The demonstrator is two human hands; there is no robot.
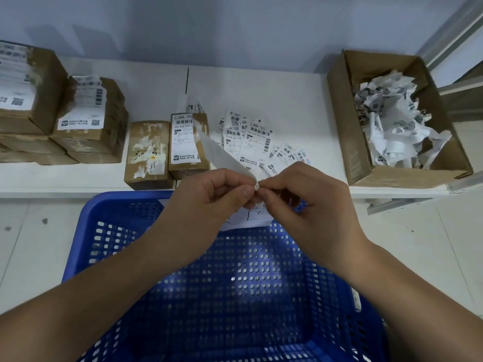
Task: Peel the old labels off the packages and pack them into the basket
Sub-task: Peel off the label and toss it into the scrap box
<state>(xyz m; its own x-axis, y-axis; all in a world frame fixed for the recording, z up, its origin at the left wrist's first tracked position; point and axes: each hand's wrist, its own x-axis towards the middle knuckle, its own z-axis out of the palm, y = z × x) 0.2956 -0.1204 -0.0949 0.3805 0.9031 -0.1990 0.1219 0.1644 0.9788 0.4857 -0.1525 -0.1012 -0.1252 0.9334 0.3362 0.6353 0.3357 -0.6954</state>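
Above the blue basket (109, 212), the left hand (209, 199) and right hand (300, 202) are both pinching a peeled label strip (222, 152).

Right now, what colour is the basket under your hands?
Blue, with a perforated mesh pattern; basket, head view.

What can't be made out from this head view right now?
- Blue plastic basket: far wall and floor partly hidden by both forearms.
- White label strip: pinched end covered by left hand and right hand.
- Stacked brown cartons: cut off at left edge.
- Label print: too small.
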